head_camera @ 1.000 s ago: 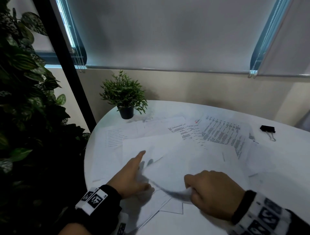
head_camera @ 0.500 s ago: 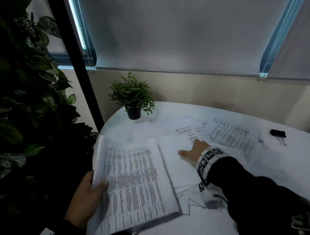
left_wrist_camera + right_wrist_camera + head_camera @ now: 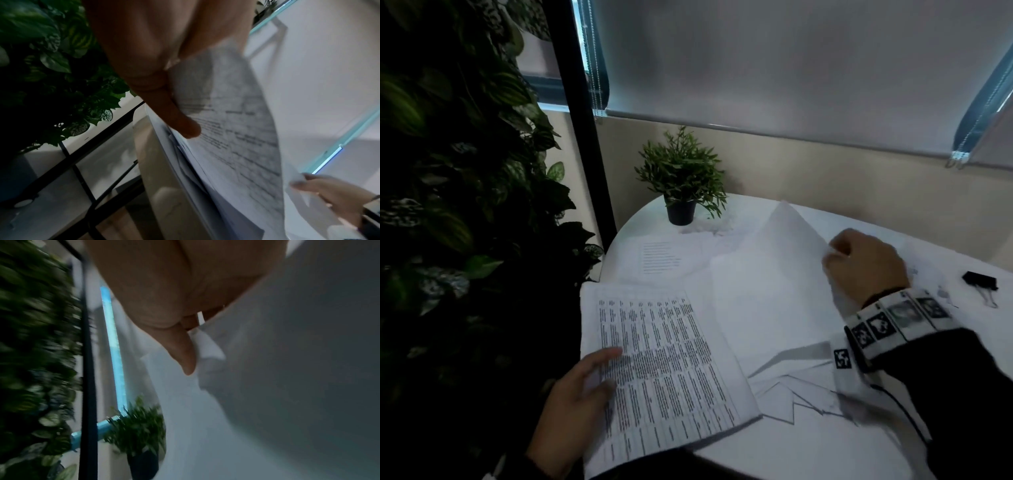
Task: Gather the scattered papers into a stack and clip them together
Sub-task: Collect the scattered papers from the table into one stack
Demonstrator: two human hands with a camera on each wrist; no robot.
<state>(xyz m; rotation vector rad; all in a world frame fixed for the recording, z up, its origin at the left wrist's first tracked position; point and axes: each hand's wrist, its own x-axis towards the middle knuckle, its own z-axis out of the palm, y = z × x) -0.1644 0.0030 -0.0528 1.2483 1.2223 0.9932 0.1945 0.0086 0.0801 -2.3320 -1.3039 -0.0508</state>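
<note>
Head view shows us partway through the gathering. Our left hand [image 3: 582, 394] holds a stack of papers [image 3: 667, 370] at the near left edge of the white round table [image 3: 808, 452], with the thumb pressed on the printed top page and the fingers underneath. Part of the stack hangs out past the table edge.

Our right hand [image 3: 866, 263] is farther back on the table. Its fingers are curled and pinch the edge of a loose sheet [image 3: 774, 274], and one corner of that sheet is lifted up. More loose papers [image 3: 791, 383] lie under and around it, with their corners poking out near our right sleeve. One printed page [image 3: 661, 257] lies flat near the little potted plant [image 3: 681, 181]. The black binder clip [image 3: 980, 281] sits on the table far to the right, well apart from the stack.

We think a few things could go wrong. The pinch is only on one edge, so the sheet could bend, crease or slip out. The stack could sag and slide off, because some of it has no table under it. We could also miss the page by the plant.
</note>
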